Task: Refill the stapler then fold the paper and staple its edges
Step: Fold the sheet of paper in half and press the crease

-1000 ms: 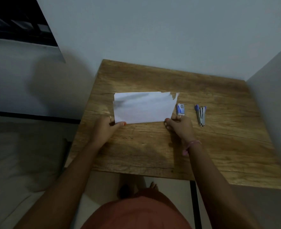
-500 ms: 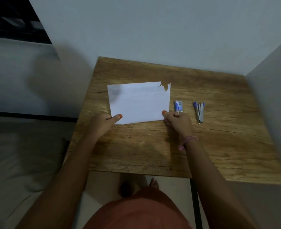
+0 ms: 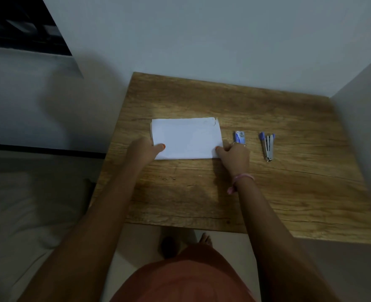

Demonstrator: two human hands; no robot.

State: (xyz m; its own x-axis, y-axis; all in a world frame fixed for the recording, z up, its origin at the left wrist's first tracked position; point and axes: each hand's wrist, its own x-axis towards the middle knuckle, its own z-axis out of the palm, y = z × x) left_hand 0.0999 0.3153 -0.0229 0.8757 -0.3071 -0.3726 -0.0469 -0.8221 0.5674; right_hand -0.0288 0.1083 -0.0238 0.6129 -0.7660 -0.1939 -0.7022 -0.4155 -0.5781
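A white paper (image 3: 186, 138), folded over and lying flat, sits in the middle of the wooden table (image 3: 289, 188); its far right corner is torn. My left hand (image 3: 144, 148) pinches the paper's near left corner, thumb on top. My right hand (image 3: 234, 154) pinches the near right corner. A small blue staple box (image 3: 239, 137) lies just right of the paper, close to my right hand's knuckles. Further right lies a small blue and metal stapler (image 3: 267, 146), untouched.
The table stands in a corner, with a wall behind it (image 3: 202, 40) and another wall (image 3: 367, 105) on its right. A bed or cushion (image 3: 27, 203) lies to the left. My feet (image 3: 204, 238) show below the table's near edge.
The raised top flap of the paper has come down onto the lower half, so the sheet now lies flat and folded. Both hands stayed on the near corners.
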